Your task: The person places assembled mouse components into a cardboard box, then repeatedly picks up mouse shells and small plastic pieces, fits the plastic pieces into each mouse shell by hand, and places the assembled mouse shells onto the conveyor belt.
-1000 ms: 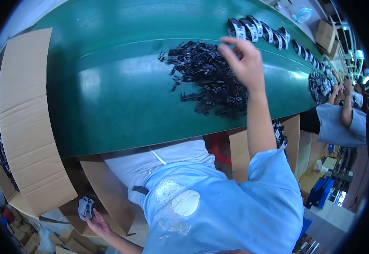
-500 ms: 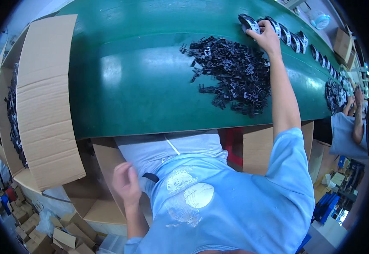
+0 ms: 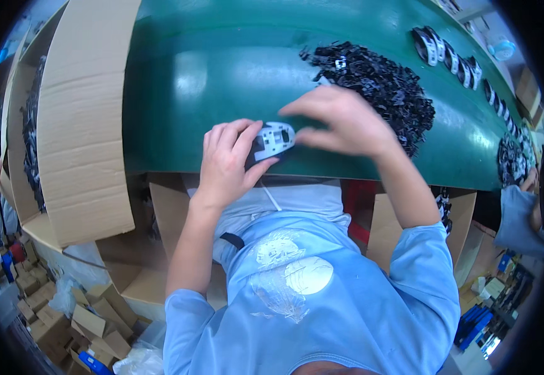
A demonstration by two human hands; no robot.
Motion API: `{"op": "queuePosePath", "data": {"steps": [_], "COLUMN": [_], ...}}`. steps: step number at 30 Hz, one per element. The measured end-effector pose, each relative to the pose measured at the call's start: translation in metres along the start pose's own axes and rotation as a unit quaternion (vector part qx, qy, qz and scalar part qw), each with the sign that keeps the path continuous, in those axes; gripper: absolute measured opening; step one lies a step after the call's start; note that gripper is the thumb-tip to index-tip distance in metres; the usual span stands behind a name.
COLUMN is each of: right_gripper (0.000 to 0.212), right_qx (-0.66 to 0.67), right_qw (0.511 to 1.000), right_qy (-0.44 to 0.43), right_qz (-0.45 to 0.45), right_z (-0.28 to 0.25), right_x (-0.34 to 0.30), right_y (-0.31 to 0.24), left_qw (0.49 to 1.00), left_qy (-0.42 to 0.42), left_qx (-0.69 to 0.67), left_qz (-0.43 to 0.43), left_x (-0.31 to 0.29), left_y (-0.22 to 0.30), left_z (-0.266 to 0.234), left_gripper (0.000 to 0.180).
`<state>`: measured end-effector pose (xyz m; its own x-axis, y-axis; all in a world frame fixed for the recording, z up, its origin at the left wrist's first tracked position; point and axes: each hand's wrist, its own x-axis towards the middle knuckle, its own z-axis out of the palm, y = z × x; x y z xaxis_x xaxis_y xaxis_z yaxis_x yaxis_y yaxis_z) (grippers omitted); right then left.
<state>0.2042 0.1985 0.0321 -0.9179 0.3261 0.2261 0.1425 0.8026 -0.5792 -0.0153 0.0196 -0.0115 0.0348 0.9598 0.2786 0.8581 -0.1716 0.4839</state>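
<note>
Close to the table's front edge, my left hand [image 3: 228, 159] is wrapped around a black and pale-grey shell [image 3: 274, 141] that looks like part of a computer mouse. Its grey side, with small cut-outs, faces up. Just right of the shell is my right hand [image 3: 347, 122], thumb and fingers apart and a little blurred, with nothing visible between them. Behind that hand lies a heap of small black plastic parts [image 3: 384, 87], partly hidden by it. Similar black and grey shells [image 3: 429, 47] stand in a row at the far right.
The green table [image 3: 184, 119] stretches across in front of me. A cardboard box [image 3: 84, 125] holding dark parts stands at the left, its flap beside the table. Another open box [image 3: 390, 231] is below the edge. A co-worker's hand [image 3: 530, 180] is at the far right.
My right hand has come back from the shell row toward me. A shell is now in my left hand, which rose from beside my lap to the table edge. The view has shifted somewhat.
</note>
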Motion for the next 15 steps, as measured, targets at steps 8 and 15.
{"op": "queuePosePath", "data": {"steps": [8, 15], "right_gripper": [0.021, 0.018], "right_qx": [-0.264, -0.119], "right_qw": [0.958, 0.991], "right_qy": [-0.091, 0.043], "right_qz": [0.072, 0.035], "right_z": [-0.035, -0.037], "right_x": [-0.002, 0.003], "right_y": [0.036, 0.018], "left_qw": [0.992, 0.915], "left_qy": [0.118, 0.029], "left_qx": [-0.027, -0.286], "left_qz": [-0.029, -0.285], "left_x": [-0.006, 0.015], "left_y": [-0.009, -0.005], "left_z": [0.019, -0.018], "left_gripper": [0.077, 0.047]}}
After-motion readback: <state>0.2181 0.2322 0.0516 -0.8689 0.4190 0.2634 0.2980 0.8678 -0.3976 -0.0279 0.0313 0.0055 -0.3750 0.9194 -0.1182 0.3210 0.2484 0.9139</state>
